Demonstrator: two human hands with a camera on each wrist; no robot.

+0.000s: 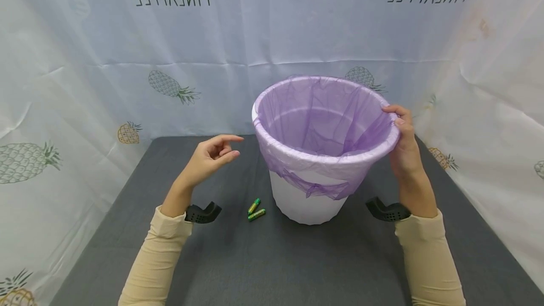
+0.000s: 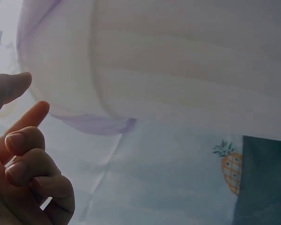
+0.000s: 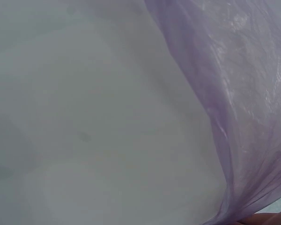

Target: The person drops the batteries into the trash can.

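Observation:
A white trash bin (image 1: 312, 199) stands on the dark table, lined with a thin purple garbage bag (image 1: 327, 131) whose edge is folded down over the rim. With fingers over the right side of that rim, my right hand (image 1: 401, 136) grips the bin and the bag; in the right wrist view the bag (image 3: 253, 93) and white bin wall (image 3: 107, 117) hide most of it. My left hand (image 1: 212, 155) hovers left of the bin, apart from it and holding nothing. Its thumb and index finger point toward the bin (image 2: 187, 61), the other fingers loosely curled (image 2: 42, 164).
Two green batteries (image 1: 256, 211) lie on the dark tabletop (image 1: 255, 268) left of the bin's base. White cloth with pineapple prints (image 1: 221, 37) hangs behind and at both sides. Each wrist wears a black camera mount (image 1: 204, 213).

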